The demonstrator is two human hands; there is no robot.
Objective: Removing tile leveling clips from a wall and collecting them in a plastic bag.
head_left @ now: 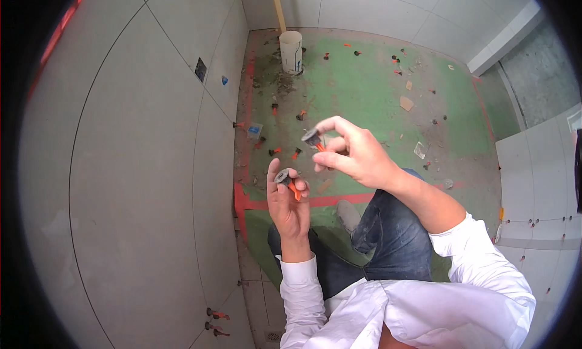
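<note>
My left hand (pixel 288 206) is raised palm up with a tile leveler (pixel 284 178) between its fingers; the leveler has a grey-black round cap and an orange handle. Just above and to the right, my right hand (pixel 359 155) pinches a second tile leveler (pixel 311 137), its dark cap tilted up and its orange part near the thumb. The two levelers are apart from each other. Below them on the floor lie more levelers, among them one (pixel 296 153) left of my right hand and another (pixel 274 151) above my left hand.
A tiled wall (pixel 139 167) rises close on my left, with a leveler (pixel 238 125) in a joint and several more near the bottom. A white pipe (pixel 291 52) stands at the back. The green floor covering (pixel 364 88) carries scattered levelers, debris and a cardboard piece (pixel 406 103).
</note>
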